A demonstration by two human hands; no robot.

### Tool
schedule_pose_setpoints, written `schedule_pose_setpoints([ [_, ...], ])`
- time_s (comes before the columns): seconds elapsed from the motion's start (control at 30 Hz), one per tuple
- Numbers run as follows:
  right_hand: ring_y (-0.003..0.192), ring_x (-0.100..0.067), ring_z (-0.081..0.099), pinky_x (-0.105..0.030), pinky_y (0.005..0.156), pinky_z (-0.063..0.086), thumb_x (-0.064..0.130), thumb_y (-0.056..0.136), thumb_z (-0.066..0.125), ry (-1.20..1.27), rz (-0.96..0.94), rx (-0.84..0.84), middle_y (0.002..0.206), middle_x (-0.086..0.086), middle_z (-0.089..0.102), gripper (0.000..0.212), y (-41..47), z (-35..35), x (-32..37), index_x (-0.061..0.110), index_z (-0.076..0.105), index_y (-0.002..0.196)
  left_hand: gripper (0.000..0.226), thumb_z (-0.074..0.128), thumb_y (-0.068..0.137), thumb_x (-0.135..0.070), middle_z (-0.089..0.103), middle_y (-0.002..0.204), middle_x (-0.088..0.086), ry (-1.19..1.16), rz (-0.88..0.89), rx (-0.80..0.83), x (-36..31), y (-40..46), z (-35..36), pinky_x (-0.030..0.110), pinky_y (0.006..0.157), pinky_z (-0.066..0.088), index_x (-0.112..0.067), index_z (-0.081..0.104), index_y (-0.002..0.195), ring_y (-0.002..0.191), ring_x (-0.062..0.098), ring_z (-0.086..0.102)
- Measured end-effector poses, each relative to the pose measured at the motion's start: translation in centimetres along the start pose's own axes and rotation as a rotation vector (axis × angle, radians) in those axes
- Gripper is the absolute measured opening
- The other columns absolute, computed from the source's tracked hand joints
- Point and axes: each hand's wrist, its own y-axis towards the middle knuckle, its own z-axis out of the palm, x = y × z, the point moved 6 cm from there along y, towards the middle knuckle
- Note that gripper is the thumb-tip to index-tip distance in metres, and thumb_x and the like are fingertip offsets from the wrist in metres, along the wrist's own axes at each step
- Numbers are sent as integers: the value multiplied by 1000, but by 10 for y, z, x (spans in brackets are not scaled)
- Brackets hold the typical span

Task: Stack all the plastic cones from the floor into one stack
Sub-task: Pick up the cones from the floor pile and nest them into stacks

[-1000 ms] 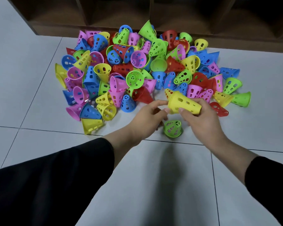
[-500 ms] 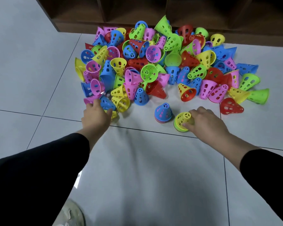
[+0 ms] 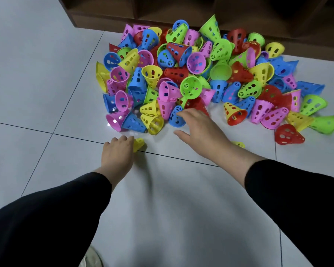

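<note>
A big pile of perforated plastic cones (image 3: 197, 74) in pink, blue, yellow, green and red lies on the white tiled floor (image 3: 172, 209). My left hand (image 3: 118, 153) grips a small yellow cone (image 3: 139, 144) at the pile's near edge, its fingers curled over it. My right hand (image 3: 199, 128) stretches forward with its fingers straight, the fingertips at a blue cone (image 3: 176, 118) and a red cone (image 3: 196, 104). It holds nothing. A yellow-topped short stack (image 3: 239, 144) peeks out behind my right forearm, mostly hidden.
A dark wooden shelf unit (image 3: 181, 12) stands right behind the pile. A lone red cone (image 3: 288, 134) and a green one (image 3: 325, 124) lie at the pile's right edge. A shoe tip (image 3: 91, 259) shows at the bottom. Bare floor spreads to the left and near me.
My left hand took hold of a yellow cone at the pile's left front edge. My right hand let go of the yellow-topped stack and reached left to the blue cone.
</note>
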Motion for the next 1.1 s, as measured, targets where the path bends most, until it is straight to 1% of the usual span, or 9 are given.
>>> schedule_pose_setpoints([
  [0.17, 135, -32, 43, -47, 102, 47, 44, 95, 60, -32, 10, 174, 155, -4, 35, 71, 59, 48, 35, 26, 27, 155, 18, 62, 87, -41, 65, 92, -5, 11, -99, -69, 19, 1, -3, 40, 73, 28, -26, 56, 97, 91, 26, 51],
  [0.37, 111, -36, 56, -42, 84, 48, 52, 91, 63, -143, 104, 196, 125, -12, 54, 53, 68, 85, 39, 16, 53, 129, 50, 63, 88, -53, 67, 105, 8, -583, -197, -117, 37, 4, -12, 38, 73, 44, -19, 57, 123, 96, 33, 60],
  [0.57, 102, -40, 61, -40, 70, 42, 20, 92, 62, -239, 240, 263, 114, -16, 55, 43, 31, 103, 24, 14, 38, 127, 59, 67, 90, -44, 62, 123, 2, -1033, -265, 18, 9, -12, -4, 37, 91, 50, -24, 44, 140, 108, 26, 61],
  [0.63, 106, -39, 60, -39, 72, 42, 24, 90, 60, -196, 255, 270, 117, -14, 54, 45, 17, 98, 26, 15, 38, 129, 55, 68, 90, -41, 62, 119, -3, -1132, -271, 7, -1, -19, -7, 39, 93, 50, -25, 46, 138, 107, 22, 61],
  [0.7, 112, -36, 59, -41, 77, 46, 42, 88, 60, -64, 303, 194, 127, -10, 56, 59, 6, 82, 28, 18, 40, 138, 41, 70, 89, -38, 64, 109, -8, -1239, -268, -35, -11, -23, -17, 35, 87, 52, -26, 52, 124, 101, 18, 63],
  [0.8, 116, -33, 58, -44, 83, 50, 60, 85, 51, 97, 338, -127, 133, -6, 61, 76, -12, 31, 27, 23, 37, 149, 34, 72, 87, -40, 63, 98, -8, -1271, -240, -89, -25, -25, -40, 30, 74, 51, -22, 55, 110, 90, 13, 62],
  [0.93, 115, -31, 51, -45, 95, 44, 55, 83, 55, 190, 395, -548, 125, -2, 67, 68, -41, -38, -13, 18, 55, 141, 39, 75, 84, -41, 59, 96, -18, -1290, -150, -135, -57, -24, -73, 16, 65, 47, -26, 51, 111, 83, -8, 58],
  [1.0, 116, -29, 51, -39, 98, 42, 47, 84, 63, 364, 459, -595, 122, -5, 64, 67, -54, -55, -46, 18, 53, 142, 42, 77, 82, -42, 60, 95, -18, -1257, -94, -146, -78, -23, -87, 19, 66, 47, -27, 51, 111, 83, -7, 58],
  [1.1, 116, -24, 56, -41, 100, 48, 39, 83, 66, 539, 542, -508, 126, -4, 60, 68, -74, -59, -84, 24, 45, 145, 52, 79, 81, -37, 64, 101, -4, -1226, 0, -115, -115, -16, -104, 34, 79, 51, -21, 51, 121, 92, 15, 61],
])
